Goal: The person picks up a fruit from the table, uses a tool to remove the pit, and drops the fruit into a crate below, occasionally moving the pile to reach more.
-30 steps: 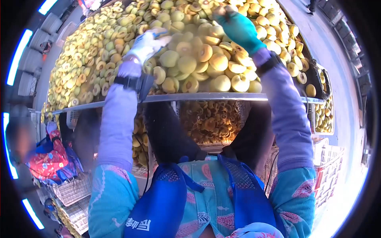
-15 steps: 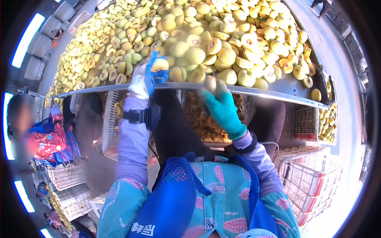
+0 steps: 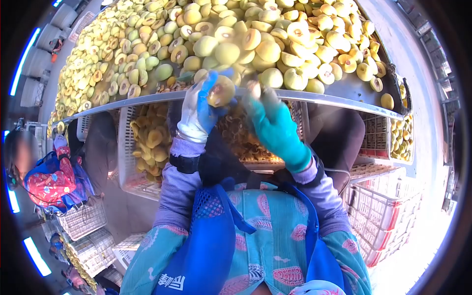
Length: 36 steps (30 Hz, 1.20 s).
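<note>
My left hand (image 3: 201,105), in a white and blue glove, is closed around a halved yellow-green fruit (image 3: 221,92) whose cut face shows a brown centre. Just to its right, my right hand (image 3: 272,125) wears a teal glove; its fingertips are pinched together near the table's front edge, and what they hold is blurred. Both hands are over the metal rim (image 3: 334,101) of a table piled with halved fruit (image 3: 268,50). A gap separates the two hands.
Below the rim stand a crate of yellow fruit halves (image 3: 151,140) and a container of brown pieces (image 3: 241,132). Stacked white crates (image 3: 381,216) are at the right. Another person in red patterned sleeves (image 3: 51,184) sits at the left.
My left hand has moved right and slightly down, off the pile, with the fruit half turned more toward the camera. The right hand has stayed near the same place. The view has shifted slightly.
</note>
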Available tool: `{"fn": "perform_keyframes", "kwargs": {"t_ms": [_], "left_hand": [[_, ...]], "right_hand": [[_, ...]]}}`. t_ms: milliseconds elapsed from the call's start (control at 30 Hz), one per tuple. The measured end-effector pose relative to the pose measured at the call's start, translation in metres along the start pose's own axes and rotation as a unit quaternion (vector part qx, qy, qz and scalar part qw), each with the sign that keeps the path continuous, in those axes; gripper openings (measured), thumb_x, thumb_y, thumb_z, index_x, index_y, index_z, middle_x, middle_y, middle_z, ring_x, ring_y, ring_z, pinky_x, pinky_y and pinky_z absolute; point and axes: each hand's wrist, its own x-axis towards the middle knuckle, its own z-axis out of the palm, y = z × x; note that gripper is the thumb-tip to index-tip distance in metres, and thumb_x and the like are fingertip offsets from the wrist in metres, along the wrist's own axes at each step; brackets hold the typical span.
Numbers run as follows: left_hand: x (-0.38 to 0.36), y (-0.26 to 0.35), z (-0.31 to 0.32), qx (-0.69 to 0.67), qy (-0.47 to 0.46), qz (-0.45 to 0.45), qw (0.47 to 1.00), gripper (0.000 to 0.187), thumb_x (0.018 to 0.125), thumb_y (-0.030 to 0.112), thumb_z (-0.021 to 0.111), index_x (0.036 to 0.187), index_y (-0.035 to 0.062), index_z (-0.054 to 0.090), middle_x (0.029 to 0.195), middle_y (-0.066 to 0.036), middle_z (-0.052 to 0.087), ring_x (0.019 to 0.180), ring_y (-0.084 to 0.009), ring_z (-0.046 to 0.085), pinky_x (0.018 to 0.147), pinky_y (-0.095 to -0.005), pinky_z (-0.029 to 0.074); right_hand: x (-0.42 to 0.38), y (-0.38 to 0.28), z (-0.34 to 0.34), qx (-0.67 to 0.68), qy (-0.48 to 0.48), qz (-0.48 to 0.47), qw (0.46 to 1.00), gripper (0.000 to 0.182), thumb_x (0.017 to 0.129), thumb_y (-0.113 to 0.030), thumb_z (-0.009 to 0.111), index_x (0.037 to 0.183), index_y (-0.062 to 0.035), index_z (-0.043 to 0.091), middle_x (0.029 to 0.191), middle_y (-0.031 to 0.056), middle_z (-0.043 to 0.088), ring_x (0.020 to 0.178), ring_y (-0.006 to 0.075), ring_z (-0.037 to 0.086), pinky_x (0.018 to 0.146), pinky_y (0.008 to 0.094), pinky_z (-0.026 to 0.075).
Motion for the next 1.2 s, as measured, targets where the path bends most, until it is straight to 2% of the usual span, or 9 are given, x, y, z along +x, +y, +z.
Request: {"fn": "perform_keyframes", "kwargs": {"t_ms": [233, 333, 400, 600, 633, 767, 967, 1067, 1200], "left_hand": [[-0.005, 0.033, 0.024, -0.313, -0.026, -0.074, 0.947, 0.039, 0.096, 0.026, 0.061, 0.116, -0.0081, 0.060, 0.105, -0.014, 0.068, 0.085, -0.0179, 0.066, 0.074, -0.0277, 0.055], [-0.005, 0.033, 0.022, -0.302, -0.035, -0.118, 0.945, 0.039, 0.097, 0.026, 0.061, 0.115, -0.0085, 0.060, 0.101, -0.016, 0.069, 0.080, -0.0190, 0.066, 0.070, -0.0294, 0.055], [-0.003, 0.042, 0.028, -0.345, 0.011, -0.196, 0.918, 0.038, 0.097, 0.026, 0.060, 0.113, -0.0085, 0.061, 0.097, -0.017, 0.069, 0.075, -0.0194, 0.066, 0.066, -0.0305, 0.055], [0.001, 0.040, 0.036, -0.257, 0.026, -0.164, 0.952, 0.036, 0.098, 0.026, 0.060, 0.103, -0.0092, 0.064, 0.078, -0.009, 0.064, 0.061, -0.0150, 0.059, 0.056, -0.0276, 0.049], [0.000, 0.044, 0.045, -0.252, 0.079, -0.166, 0.950, 0.036, 0.098, 0.027, 0.060, 0.101, -0.0091, 0.064, 0.072, -0.006, 0.061, 0.060, -0.0125, 0.057, 0.054, -0.0260, 0.047], [-0.003, 0.038, 0.049, -0.285, 0.023, -0.130, 0.949, 0.035, 0.097, 0.027, 0.061, 0.099, -0.0072, 0.066, 0.073, -0.006, 0.062, 0.061, -0.0107, 0.056, 0.055, -0.0243, 0.046], [0.016, 0.045, 0.049, -0.200, -0.074, -0.174, 0.961, 0.038, 0.095, 0.033, 0.063, 0.099, -0.0037, 0.070, 0.075, -0.004, 0.065, 0.064, -0.0086, 0.057, 0.058, -0.0221, 0.046], [0.032, 0.034, 0.036, -0.116, -0.201, -0.202, 0.952, 0.042, 0.096, 0.040, 0.061, 0.100, -0.0009, 0.071, 0.076, -0.005, 0.067, 0.067, -0.0086, 0.057, 0.063, -0.0216, 0.047], [0.036, 0.058, 0.032, 0.000, -0.344, -0.021, 0.939, 0.055, 0.100, 0.049, 0.048, 0.097, -0.0002, 0.071, 0.091, -0.010, 0.067, 0.079, -0.0138, 0.060, 0.078, -0.0261, 0.049]], "right_hand": [[-0.016, 0.015, 0.015, -0.153, 0.015, -0.076, 0.985, 0.029, 0.099, -0.028, 0.056, 0.089, -0.0006, 0.055, 0.073, 0.0262, 0.058, 0.067, 0.0440, 0.059, 0.055, 0.0480, 0.044], [-0.017, 0.010, 0.014, -0.055, -0.016, 0.013, 0.998, 0.029, 0.099, -0.028, 0.056, 0.089, -0.0004, 0.055, 0.072, 0.0247, 0.058, 0.065, 0.0417, 0.060, 0.055, 0.0462, 0.044], [-0.019, 0.012, 0.016, -0.004, -0.016, -0.014, 1.000, 0.030, 0.100, -0.028, 0.055, 0.089, -0.0003, 0.056, 0.070, 0.0228, 0.058, 0.062, 0.0392, 0.059, 0.055, 0.0446, 0.044], [-0.024, 0.033, 0.029, -0.046, 0.016, -0.114, 0.992, 0.033, 0.102, -0.032, 0.051, 0.088, -0.0016, 0.055, 0.065, 0.0139, 0.055, 0.054, 0.0260, 0.057, 0.050, 0.0376, 0.044], [-0.025, 0.037, 0.030, -0.026, 0.018, -0.092, 0.995, 0.034, 0.102, -0.034, 0.050, 0.089, -0.0025, 0.054, 0.064, 0.0121, 0.054, 0.052, 0.0238, 0.055, 0.048, 0.0360, 0.043], [-0.025, 0.018, 0.017, 0.143, -0.064, 0.123, 0.980, 0.040, 0.101, -0.044, 0.046, 0.089, -0.0070, 0.053, 0.063, 0.0048, 0.051, 0.044, 0.0157, 0.049, 0.040, 0.0295, 0.040], [-0.024, -0.014, 0.011, 0.455, -0.139, 0.384, 0.791, 0.045, 0.100, -0.056, 0.041, 0.088, -0.0142, 0.051, 0.058, -0.0022, 0.045, 0.040, 0.0109, 0.041, 0.036, 0.0281, 0.039], [-0.027, 0.007, 0.013, 0.709, -0.207, 0.297, 0.605, 0.049, 0.101, -0.056, 0.036, 0.091, -0.0114, 0.055, 0.060, -0.0056, 0.044, 0.043, 0.0097, 0.040, 0.040, 0.0265, 0.036], [-0.029, 0.013, 0.016, 0.781, -0.233, 0.287, 0.504, 0.046, 0.103, -0.053, 0.034, 0.095, -0.0133, 0.056, 0.060, -0.0070, 0.043, 0.044, 0.0100, 0.041, 0.041, 0.0284, 0.034]]}}
